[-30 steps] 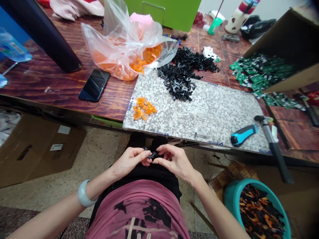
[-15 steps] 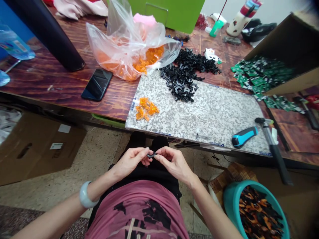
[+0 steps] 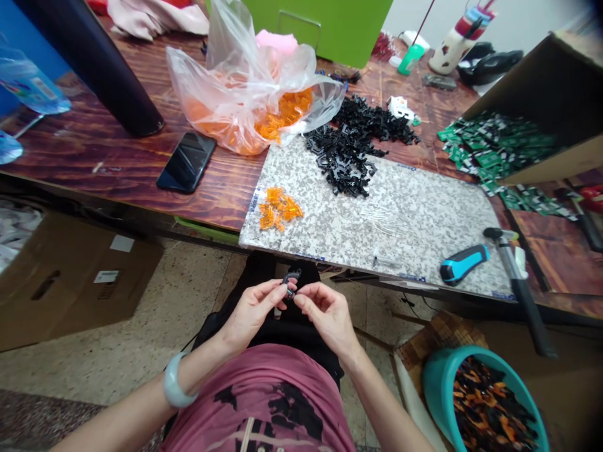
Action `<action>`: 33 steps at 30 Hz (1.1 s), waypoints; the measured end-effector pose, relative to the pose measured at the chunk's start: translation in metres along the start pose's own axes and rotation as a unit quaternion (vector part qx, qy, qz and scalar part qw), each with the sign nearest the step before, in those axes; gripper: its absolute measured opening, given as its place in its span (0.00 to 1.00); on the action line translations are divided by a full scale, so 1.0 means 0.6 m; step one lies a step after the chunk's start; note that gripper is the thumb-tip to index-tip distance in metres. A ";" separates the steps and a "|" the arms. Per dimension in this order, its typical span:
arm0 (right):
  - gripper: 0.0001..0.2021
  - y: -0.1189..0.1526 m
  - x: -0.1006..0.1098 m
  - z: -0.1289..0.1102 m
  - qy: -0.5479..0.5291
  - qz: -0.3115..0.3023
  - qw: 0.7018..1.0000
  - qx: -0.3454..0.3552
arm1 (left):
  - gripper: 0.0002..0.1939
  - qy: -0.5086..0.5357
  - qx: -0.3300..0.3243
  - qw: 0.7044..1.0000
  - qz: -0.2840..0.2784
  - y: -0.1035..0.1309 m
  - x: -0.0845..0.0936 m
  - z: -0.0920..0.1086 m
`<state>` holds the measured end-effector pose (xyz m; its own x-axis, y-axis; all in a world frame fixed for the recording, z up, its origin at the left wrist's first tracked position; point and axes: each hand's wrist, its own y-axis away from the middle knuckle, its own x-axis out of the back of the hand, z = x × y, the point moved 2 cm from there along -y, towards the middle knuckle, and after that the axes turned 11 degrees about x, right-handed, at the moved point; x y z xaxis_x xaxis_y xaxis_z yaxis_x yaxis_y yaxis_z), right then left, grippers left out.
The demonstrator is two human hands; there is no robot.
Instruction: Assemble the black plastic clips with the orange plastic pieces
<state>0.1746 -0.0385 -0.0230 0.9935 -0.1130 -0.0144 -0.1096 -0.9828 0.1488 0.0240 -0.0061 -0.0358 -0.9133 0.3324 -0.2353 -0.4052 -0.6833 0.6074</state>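
Observation:
A small black plastic part (image 3: 292, 276) is pinched in my left hand (image 3: 257, 307), above my lap and just in front of the table edge. My right hand (image 3: 327, 314) has its thumb and fingertips pressed together at the lower right side of that part; whatever lies between them is too small to name. Beyond my hands, a small pile of orange pieces (image 3: 279, 209) lies on the left of the speckled board (image 3: 414, 207). Behind it is a heap of black parts (image 3: 343, 157).
A plastic bag of orange pieces (image 3: 211, 119) and a phone (image 3: 186, 162) lie at the left. To the right are a blue-black handle tool (image 3: 464, 263), a hammer (image 3: 522, 301), green boards (image 3: 485, 147) and a teal bucket (image 3: 436, 389) of parts.
The black part is now turned more upright and shows more above my left fingertips. My right fingertips have shifted slightly to its lower side. The view has moved a little.

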 end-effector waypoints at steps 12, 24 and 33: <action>0.12 -0.024 -0.001 -0.024 -0.008 -0.072 0.997 0.020 | 0.13 -0.131 -0.055 0.986 -0.085 0.013 -0.011 0.025; 0.14 -0.014 -0.012 -0.035 -0.020 -0.077 0.997 0.021 | 0.16 -0.236 -0.120 0.963 -0.054 0.022 -0.016 0.025; 0.16 -0.022 -0.016 0.008 -0.055 -0.054 0.997 -0.021 | 0.17 -0.183 -0.063 0.979 -0.069 0.006 -0.006 0.017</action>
<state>0.1663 -0.0248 -0.0295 0.9898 -0.0254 -0.1399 0.0005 -0.9833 0.1820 0.0262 -0.0033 -0.0249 -0.7822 0.6229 -0.0067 -0.5471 -0.6818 0.4855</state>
